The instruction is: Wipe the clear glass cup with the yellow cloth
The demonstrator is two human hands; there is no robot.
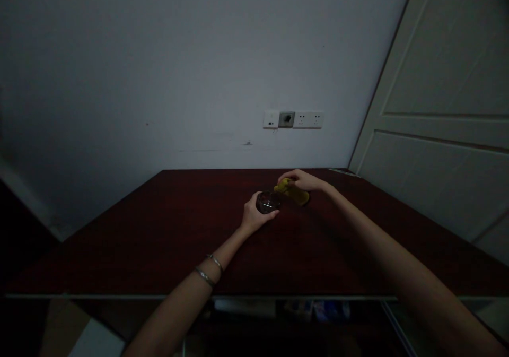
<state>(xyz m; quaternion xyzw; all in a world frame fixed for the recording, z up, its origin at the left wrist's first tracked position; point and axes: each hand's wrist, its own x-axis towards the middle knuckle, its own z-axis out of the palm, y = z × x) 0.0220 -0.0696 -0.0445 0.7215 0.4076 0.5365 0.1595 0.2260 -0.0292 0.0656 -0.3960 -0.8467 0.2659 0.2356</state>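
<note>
My left hand (255, 215) is wrapped around the side of a small clear glass bowl (268, 203), its thumb along the near side. The bowl is at the middle of the dark red tabletop (191, 229); whether it rests on the wood or is held just above, I cannot tell. To its right, my right hand (301, 179) grips a yellow cloth (296, 193) from above, fingers bent over it. One end of the cloth points at the bowl's rim, and the other hangs toward the table with a dark edge. Dim light hides whether cloth and rim touch.
Behind the table stands a pale wall (199, 70) with a row of sockets (308, 120). A white panelled door (445, 97) closes off the right side. Below the table's front edge (278, 296), an open space holds a blue package (331, 310) and other dim items.
</note>
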